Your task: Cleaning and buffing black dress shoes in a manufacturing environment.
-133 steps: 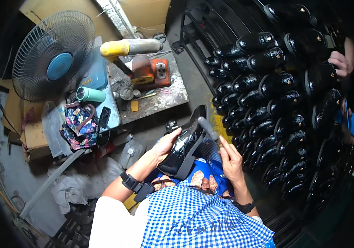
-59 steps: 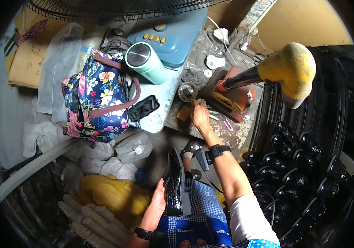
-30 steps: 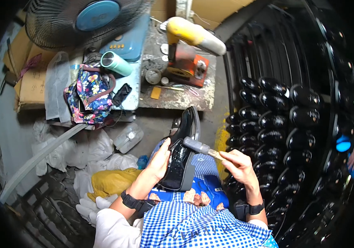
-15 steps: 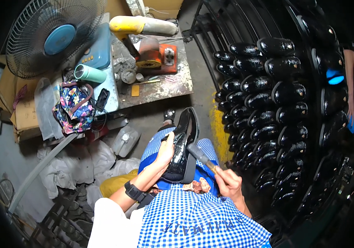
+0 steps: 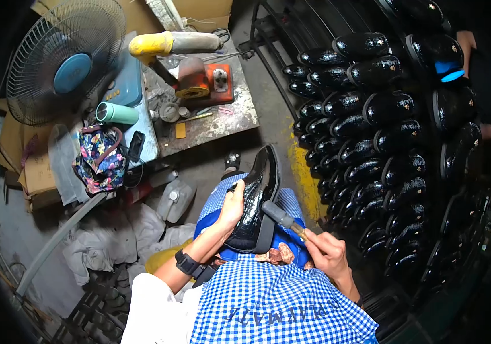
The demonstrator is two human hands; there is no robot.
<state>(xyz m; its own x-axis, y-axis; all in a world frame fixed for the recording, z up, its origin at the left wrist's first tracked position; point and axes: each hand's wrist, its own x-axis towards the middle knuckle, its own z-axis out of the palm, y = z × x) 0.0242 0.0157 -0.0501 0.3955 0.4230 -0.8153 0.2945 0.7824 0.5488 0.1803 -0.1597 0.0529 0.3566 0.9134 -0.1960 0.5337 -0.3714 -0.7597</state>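
Observation:
A glossy black shoe (image 5: 252, 221) with a textured upper rests on my lap, toe pointing away and sole edge to the right. My left hand (image 5: 232, 209) grips it from the left side, fingers pressed on the upper. Closed in my right hand (image 5: 327, 253) is a slim tool (image 5: 280, 217) with a blunt grey head and a brownish handle; its exact kind is not clear. The grey head meets or nearly meets the sole edge near the heel. A blue-and-white checked apron (image 5: 245, 298) covers my lap, and crumpled brownish scraps (image 5: 283, 253) lie by the heel.
Racks of glossy black shoes (image 5: 394, 137) stand at right, with another person's arm (image 5: 467, 46) beyond. Ahead, a worn table (image 5: 240, 117) carries an orange-and-yellow machine (image 5: 193, 80). At left are a fan (image 5: 72, 73), green bottle (image 5: 117, 113), floral bag (image 5: 99, 157) and plastic jug (image 5: 175, 199).
The view has shifted slightly. My right hand and the tool have moved a little relative to the shoe, staying by its sole edge. My left hand keeps its hold. The other person's arm has moved.

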